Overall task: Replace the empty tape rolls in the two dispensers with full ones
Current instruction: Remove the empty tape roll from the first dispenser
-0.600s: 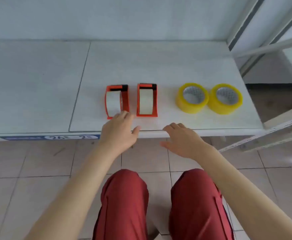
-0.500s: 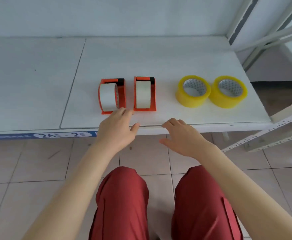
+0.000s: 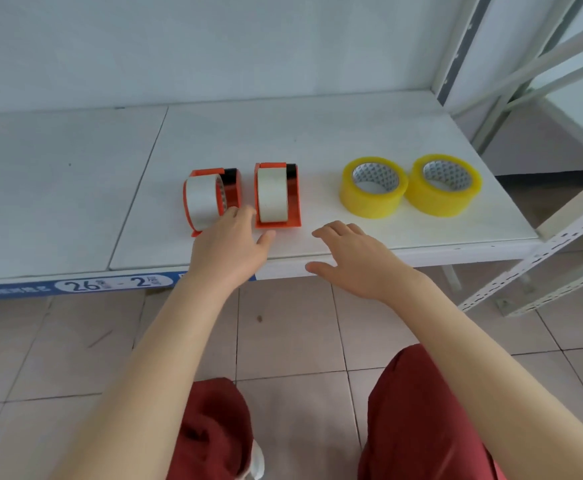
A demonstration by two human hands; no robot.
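Observation:
Two orange tape dispensers stand side by side on the white shelf [image 3: 317, 140], each with a pale, nearly bare roll in it: the left dispenser [image 3: 210, 199] and the right dispenser [image 3: 276, 195]. Two full yellow tape rolls lie flat further right, the nearer one [image 3: 373, 192] touching the far one [image 3: 444, 185]. My left hand [image 3: 231, 251] is open, its fingertips at the front of the left dispenser, between the two. My right hand [image 3: 356, 261] hovers open over the shelf's front edge, holding nothing, just right of the right dispenser.
A blue label strip reading 26-2 [image 3: 110, 282] runs along the shelf's front edge. A slotted metal rack upright and braces [image 3: 542, 258] stand at the right end. Tiled floor and my red-trousered knees [image 3: 421, 410] are below.
Both hands have moved forward over the shelf edge; my left fingertips now reach the front of the left dispenser. The camera has tilted up a little.

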